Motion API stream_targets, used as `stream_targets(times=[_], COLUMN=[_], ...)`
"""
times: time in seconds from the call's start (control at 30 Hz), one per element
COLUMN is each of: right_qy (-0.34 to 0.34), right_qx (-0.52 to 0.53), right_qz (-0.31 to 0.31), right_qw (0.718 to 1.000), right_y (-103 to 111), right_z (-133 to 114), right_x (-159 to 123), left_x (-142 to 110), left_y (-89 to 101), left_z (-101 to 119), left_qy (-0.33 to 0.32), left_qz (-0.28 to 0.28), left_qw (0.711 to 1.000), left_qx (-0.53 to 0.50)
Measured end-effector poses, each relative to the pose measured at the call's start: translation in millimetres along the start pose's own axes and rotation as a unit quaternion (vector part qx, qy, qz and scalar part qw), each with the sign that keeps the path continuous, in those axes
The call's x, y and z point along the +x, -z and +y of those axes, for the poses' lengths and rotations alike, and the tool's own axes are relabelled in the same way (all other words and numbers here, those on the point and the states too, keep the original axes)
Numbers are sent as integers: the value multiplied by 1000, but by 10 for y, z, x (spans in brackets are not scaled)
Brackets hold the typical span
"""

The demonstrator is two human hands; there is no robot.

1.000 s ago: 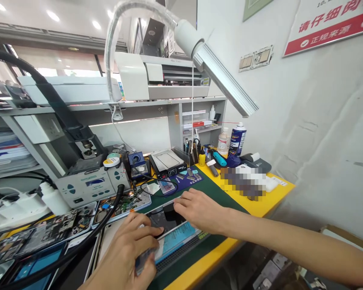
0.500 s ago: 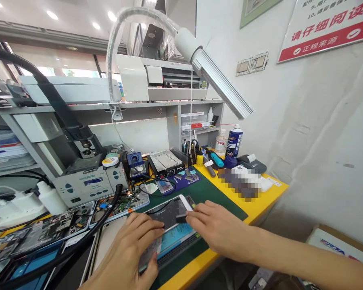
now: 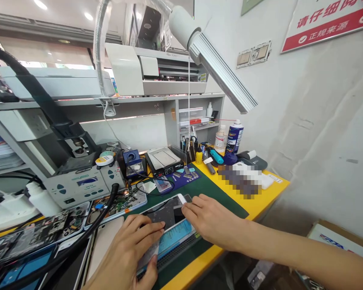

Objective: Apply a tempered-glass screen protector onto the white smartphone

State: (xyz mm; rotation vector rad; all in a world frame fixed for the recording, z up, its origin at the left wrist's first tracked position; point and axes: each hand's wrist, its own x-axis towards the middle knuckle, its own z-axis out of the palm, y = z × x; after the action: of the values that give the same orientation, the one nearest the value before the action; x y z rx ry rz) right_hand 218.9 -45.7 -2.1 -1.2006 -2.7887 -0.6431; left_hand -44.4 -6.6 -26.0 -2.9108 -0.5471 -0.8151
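Note:
A white-framed phone [image 3: 166, 215] lies screen-up on a perforated pad over the green mat [image 3: 218, 189]. My left hand [image 3: 130, 249] grips the phone's near end, fingers on the dark glass and thumb under the edge. My right hand [image 3: 211, 219] rests on the phone's right side, fingertips pinched on a small dark piece against the glass. A blue film covers the lower part of the screen.
Opened phones with bare boards [image 3: 117, 203] lie to the left beside a grey rework station [image 3: 81, 183] and a black hose [image 3: 87, 231]. A small heating plate [image 3: 163, 159], tool holder, spray can [image 3: 234, 137] and bottles stand behind. A lamp head [image 3: 220, 76] hangs overhead.
My right hand drew back from the phone's far corner to its right side and now pinches a small dark piece. The left hand kept its grip; the view shifted slightly.

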Motion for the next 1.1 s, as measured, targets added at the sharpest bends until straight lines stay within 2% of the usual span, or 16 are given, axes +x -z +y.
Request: stream_targets(times=[0.2,0.43,0.73,0.93,1.1], right_qy=[0,-39,-11,-14,-13], right_qx=[1,38,81,76,73], right_qz=[-11,-5,5,-8,-7], right_qw=[1000,998,997,997,997], right_y=[-50,-15,-2,-10,-53], right_z=[125,316,65,192,295], right_x=[91,95,-239,-61,95], left_x=[-61,56,-35,-42,10], left_y=[-48,62,-24,-57,12], left_z=[-41,52,-24,-61,-22], left_qy=[14,-6,-3,4,-9], left_qz=[-1,7,0,2,7], left_qw=[1000,1000,1000,1000,1000], left_qx=[-2,17,0,-3,5])
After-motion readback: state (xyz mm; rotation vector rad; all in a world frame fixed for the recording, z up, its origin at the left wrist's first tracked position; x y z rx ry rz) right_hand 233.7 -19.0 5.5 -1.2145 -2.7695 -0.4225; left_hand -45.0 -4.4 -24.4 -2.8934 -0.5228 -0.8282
